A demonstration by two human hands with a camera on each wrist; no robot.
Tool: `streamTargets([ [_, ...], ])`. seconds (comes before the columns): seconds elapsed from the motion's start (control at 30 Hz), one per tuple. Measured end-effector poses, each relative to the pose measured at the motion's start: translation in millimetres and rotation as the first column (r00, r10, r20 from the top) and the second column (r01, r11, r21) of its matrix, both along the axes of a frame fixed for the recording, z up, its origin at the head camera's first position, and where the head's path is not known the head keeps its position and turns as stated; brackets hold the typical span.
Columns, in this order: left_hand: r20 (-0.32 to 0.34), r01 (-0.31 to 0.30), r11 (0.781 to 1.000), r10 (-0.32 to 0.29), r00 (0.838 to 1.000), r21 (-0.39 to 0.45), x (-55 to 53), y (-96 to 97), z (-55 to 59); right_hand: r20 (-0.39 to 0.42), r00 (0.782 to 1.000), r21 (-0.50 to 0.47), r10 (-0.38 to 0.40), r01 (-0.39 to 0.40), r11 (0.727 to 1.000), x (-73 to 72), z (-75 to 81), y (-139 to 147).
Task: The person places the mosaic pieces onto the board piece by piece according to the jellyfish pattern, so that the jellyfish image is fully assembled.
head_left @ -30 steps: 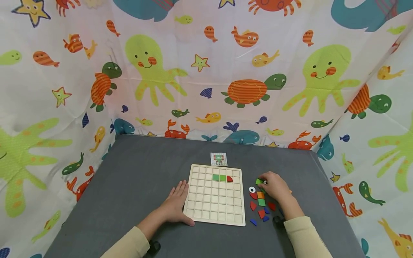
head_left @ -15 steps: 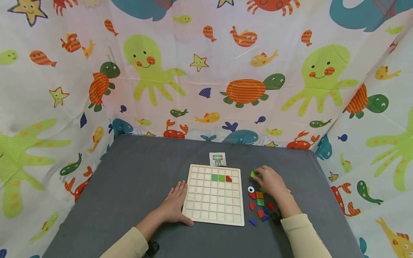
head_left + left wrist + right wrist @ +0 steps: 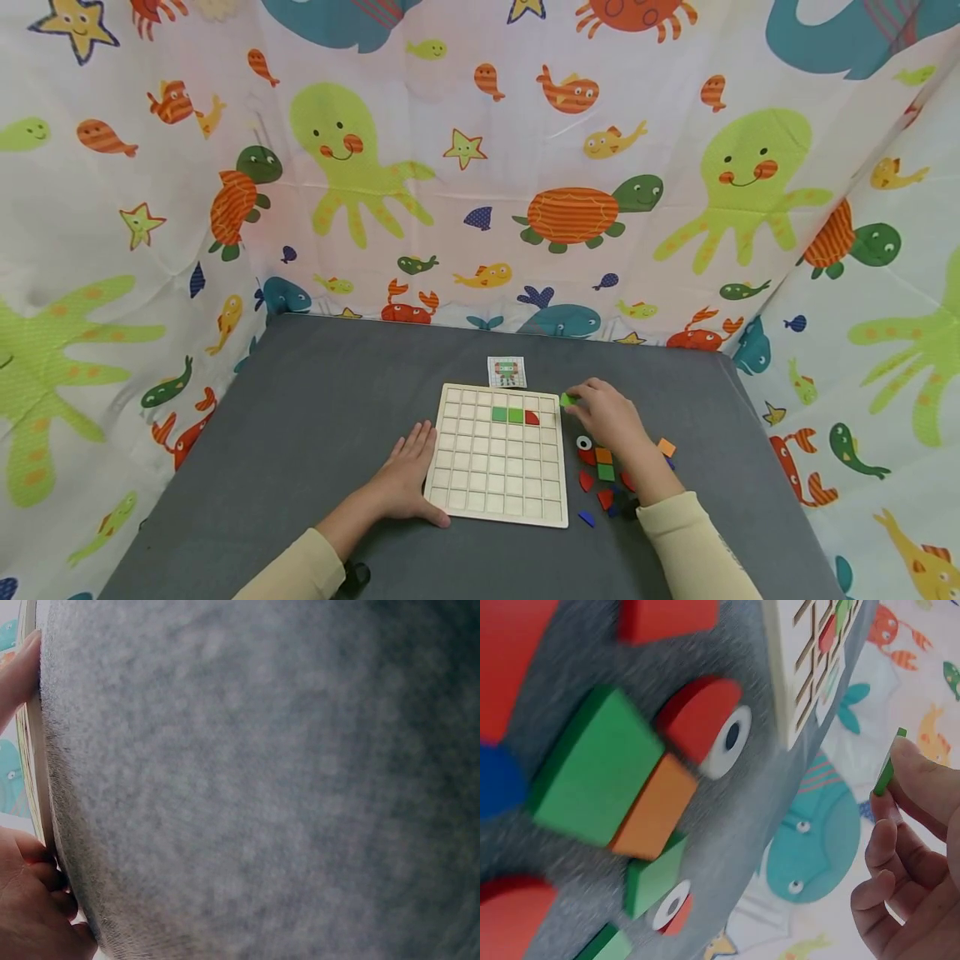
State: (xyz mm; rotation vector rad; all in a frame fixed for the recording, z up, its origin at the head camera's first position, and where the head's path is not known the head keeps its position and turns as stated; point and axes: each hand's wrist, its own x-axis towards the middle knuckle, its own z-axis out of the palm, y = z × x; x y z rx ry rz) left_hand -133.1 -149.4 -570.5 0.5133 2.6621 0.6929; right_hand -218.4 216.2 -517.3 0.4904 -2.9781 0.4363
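Observation:
My right hand (image 3: 607,417) pinches a light green tile (image 3: 567,400) between thumb and fingertips, close to the upper right corner of the wooden grid board (image 3: 495,479). In the right wrist view the tile (image 3: 886,771) is seen nearly edge-on, raised off the table. My left hand (image 3: 405,479) lies along the board's left edge, fingers straight and thumb spread at the lower corner. Two green squares (image 3: 507,414) and a red rounded piece (image 3: 532,417) sit side by side in an upper row of the board. The left wrist view shows mostly blurred grey cloth.
Loose pieces lie right of the board: a white ring-like eye (image 3: 583,443), an orange square (image 3: 603,456), a green square (image 3: 606,472), several red pieces, and a blue piece (image 3: 587,519). Another orange square (image 3: 666,447) lies farther right. A printed card (image 3: 507,372) stands behind the board.
My right hand has moved left from the loose pieces to the board's upper right corner, carrying the light green tile. The left hand has stayed at the board's edge.

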Motion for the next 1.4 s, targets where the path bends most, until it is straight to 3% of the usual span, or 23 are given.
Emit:
streamTargets([
  [0.2,-0.01,-0.006,1.0,0.006,1.0,-0.016,0.2,0.8,0.5,-0.03,0.998,-0.027,0.058,-0.059,0.998,-0.9,0.0,-17.3],
  [0.53,-0.004,-0.009,1.0,0.009,1.0,-0.022,0.1,2.2,1.0,0.039,0.995,-0.006,0.094,-0.093,0.996,-2.4,7.1,-46.5],
  [0.77,0.0,-0.008,0.999,0.008,1.0,-0.032,-0.2,2.0,1.8,0.032,0.991,-0.02,0.126,-0.126,0.992,-6.6,0.6,-63.5],
  [1.23,0.002,-0.008,1.0,0.008,1.0,-0.02,1.1,1.4,2.3,0.129,0.972,-0.076,0.198,-0.189,0.979,-13.0,-9.9,-99.8],
  [1.4,0.004,-0.007,1.0,0.007,1.0,-0.028,0.4,1.3,0.9,0.143,0.965,-0.047,0.22,-0.215,0.975,-16.1,-14.7,-113.8],
])
